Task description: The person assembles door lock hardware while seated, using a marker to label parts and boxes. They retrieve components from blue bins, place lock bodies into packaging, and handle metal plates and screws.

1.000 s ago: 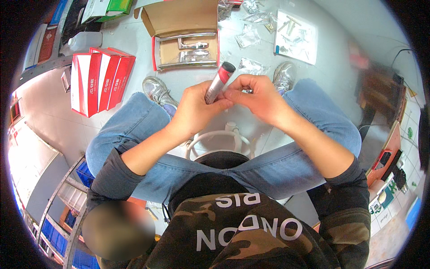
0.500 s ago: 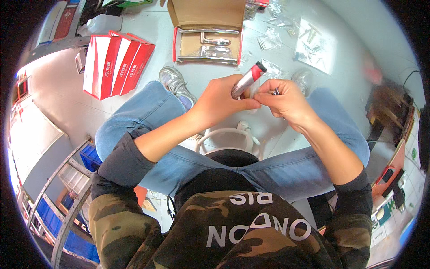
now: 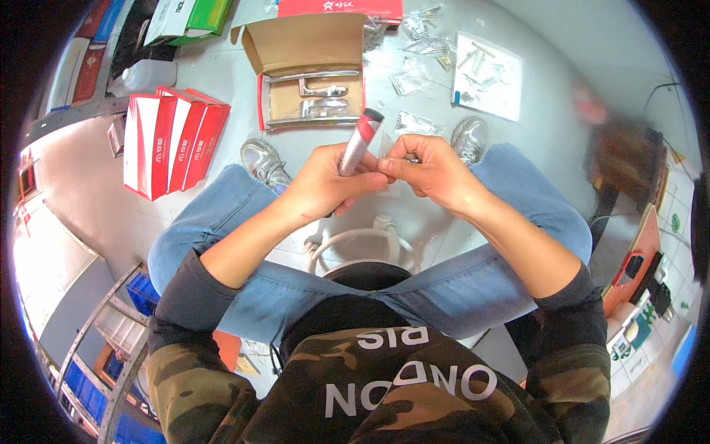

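My left hand (image 3: 325,176) is wrapped around a thick grey marker (image 3: 356,148) with a red band and a black end, which tilts up out of the fist. Between my two hands is a small clear plastic bag (image 3: 384,150). Thumb and fingertips of my right hand (image 3: 427,169) pinch its edge, touching the left thumb. A small shiny metal piece (image 3: 412,157) shows in the curl of the right fingers; its kind is hard to make out. Both hands are above the floor, between my knees.
An open cardboard box (image 3: 310,96) holds chrome lever handles. To its left lean several red-and-white boxes (image 3: 174,144). Small clear hardware bags (image 3: 411,80) and a white sheet with metal parts (image 3: 488,74) lie to the right. A white-framed stool (image 3: 362,238) stands below my hands.
The head view has shifted, so the boxes and sheet sit lower and further left. My hands keep the same grip on the marker and bag, and the marker stands more upright.
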The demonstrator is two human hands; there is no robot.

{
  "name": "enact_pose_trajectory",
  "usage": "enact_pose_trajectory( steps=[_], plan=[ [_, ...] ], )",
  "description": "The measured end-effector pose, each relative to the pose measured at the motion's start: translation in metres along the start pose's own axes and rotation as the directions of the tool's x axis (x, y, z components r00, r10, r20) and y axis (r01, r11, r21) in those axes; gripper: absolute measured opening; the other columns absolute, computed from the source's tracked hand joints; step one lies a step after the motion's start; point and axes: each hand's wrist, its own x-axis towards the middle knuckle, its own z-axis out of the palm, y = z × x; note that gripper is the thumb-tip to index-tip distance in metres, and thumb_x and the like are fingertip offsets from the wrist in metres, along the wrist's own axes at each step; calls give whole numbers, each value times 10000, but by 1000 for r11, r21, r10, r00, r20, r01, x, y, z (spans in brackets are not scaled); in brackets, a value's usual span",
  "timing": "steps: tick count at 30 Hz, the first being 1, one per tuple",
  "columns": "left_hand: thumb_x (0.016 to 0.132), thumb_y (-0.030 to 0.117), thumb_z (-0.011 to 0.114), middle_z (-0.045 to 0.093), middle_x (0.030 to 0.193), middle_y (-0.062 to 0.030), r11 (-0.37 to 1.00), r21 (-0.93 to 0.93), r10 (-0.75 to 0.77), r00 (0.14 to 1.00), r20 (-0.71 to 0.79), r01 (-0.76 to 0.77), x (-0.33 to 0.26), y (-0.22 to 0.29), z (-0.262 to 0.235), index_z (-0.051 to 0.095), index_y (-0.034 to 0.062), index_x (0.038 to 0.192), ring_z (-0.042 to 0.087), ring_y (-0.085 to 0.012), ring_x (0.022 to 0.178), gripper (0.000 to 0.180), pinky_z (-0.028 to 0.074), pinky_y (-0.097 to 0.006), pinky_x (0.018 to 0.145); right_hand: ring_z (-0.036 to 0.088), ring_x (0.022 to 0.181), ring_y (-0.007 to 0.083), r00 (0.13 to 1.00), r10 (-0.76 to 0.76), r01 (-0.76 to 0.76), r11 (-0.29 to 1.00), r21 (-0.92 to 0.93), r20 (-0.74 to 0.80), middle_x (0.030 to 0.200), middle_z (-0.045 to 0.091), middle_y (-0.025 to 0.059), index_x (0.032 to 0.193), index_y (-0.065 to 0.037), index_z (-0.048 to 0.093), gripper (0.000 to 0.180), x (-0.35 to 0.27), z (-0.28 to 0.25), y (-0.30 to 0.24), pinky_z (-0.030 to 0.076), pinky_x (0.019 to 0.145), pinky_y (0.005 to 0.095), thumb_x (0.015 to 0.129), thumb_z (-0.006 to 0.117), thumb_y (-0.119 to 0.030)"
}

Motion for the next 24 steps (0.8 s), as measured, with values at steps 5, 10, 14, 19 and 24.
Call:
enact_pose_trajectory(
  steps=[5,10,14,19,24],
  plan=[
    [801,156,619,512,550,4,999,-36,-25,999,27,26,0,7,-5,613,-1,850,426,-56,408,164,320,-212,364,396,538,28,996,-88,88,996,10,-21,712,560,-16,797,-50,564,177,0,-3,0,293,439,189,853,588,-217],
    [754,129,589,521,557,-79,874,467,216,969,-120,-137,3,5,2,604,18,823,495,-135,466,132,389,-279,451,546,641,212,962,-259,225,933,-281,-87,697,586,106,777,-3,572,186,4,5,3,409,577,318,776,603,-187],
    [688,109,597,543,675,-169,582,764,515,853,-82,-279,2,2,8,553,12,794,554,-325,602,150,426,-406,563,578,707,393,948,-301,237,886,-398,-106,710,578,231,747,26,558,190,5,10,0,443,636,422,741,568,-164],
    [680,93,609,569,773,-195,391,901,680,719,-143,-190,15,11,-6,539,1,839,571,-376,722,197,445,-428,624,560,679,420,898,-389,243,829,-503,-207,681,549,259,716,49,538,241,14,12,-6,443,609,432,747,528,-189],
    [689,92,588,579,760,-212,406,857,740,664,-106,-316,17,17,-11,542,9,841,573,-388,727,179,446,-443,623,434,489,115,969,-115,37,941,-337,-217,548,492,22,643,-43,502,226,19,15,-12,344,469,262,803,471,-198]
  ],
)
